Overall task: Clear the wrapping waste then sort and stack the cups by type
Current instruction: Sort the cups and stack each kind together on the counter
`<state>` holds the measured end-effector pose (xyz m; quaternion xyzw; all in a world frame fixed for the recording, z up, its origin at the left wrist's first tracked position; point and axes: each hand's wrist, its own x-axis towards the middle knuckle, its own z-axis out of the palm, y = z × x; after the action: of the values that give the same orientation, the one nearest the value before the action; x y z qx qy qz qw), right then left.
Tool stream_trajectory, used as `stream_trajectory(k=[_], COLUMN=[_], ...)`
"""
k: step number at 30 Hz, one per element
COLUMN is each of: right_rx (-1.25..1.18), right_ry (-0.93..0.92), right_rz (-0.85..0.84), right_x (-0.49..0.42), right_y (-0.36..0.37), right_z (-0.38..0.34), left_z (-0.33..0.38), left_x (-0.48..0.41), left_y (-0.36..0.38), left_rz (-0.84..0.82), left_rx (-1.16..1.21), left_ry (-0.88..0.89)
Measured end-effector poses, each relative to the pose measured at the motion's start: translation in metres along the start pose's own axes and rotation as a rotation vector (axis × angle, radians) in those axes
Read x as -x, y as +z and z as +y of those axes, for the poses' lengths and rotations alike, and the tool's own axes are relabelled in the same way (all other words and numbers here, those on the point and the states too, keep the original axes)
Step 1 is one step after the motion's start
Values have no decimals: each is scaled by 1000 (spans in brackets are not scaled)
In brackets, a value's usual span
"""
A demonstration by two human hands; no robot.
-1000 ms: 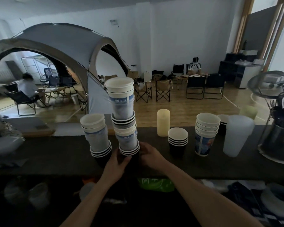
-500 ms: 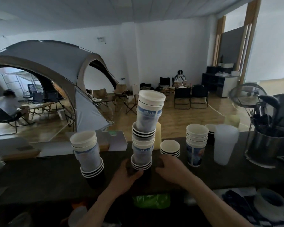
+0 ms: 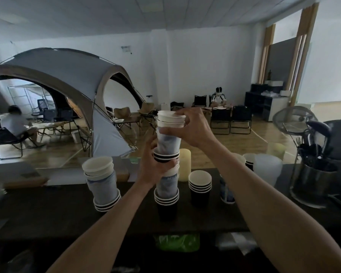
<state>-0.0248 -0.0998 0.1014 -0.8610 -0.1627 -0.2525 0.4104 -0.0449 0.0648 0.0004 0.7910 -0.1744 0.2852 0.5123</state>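
Observation:
A tall mixed stack of cups stands mid-counter, black cups below, blue-printed white cups above. My left hand grips the stack's middle around a band of black cups. My right hand grips the blue-printed white cups at the top, just under their rims. A second mixed stack stands to the left. A short stack of black cups stands to the right. Behind my right forearm, a blue-printed stack is partly hidden, and a frosted plastic cup stack stands beyond.
A cream pillar candle stands behind the tall stack. A steel utensil holder with a mesh strainer sits at the right. Green plastic wrapping lies below the dark counter's front edge. A tent and folding chairs fill the room behind.
Both hands rose from the base of the tall stack: the left now holds its middle, the right its top cups. The view tilted up.

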Motion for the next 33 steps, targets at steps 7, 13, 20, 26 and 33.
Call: stream_trajectory(k=[7,13,20,26,33], right_rx=[-145,-413,-390,-647,-477], right_ry=[-125,16,34,-14,-18], right_rz=[-41,-214,-198,43,310], right_x=[-23,-23,-27,-39,-44], right_y=[12,4,-7,-48,-122], right_z=[-1,-10,-21,-28,15], left_z=[12,34,47,48,42], left_x=[-16,-36,-46,-46,-46], left_y=[-11,-10,-3,2,1], left_rz=[13,140,287,284,326], left_rx=[79,132,87,63,20], left_ry=[-44,-74,-113,-105,-85])
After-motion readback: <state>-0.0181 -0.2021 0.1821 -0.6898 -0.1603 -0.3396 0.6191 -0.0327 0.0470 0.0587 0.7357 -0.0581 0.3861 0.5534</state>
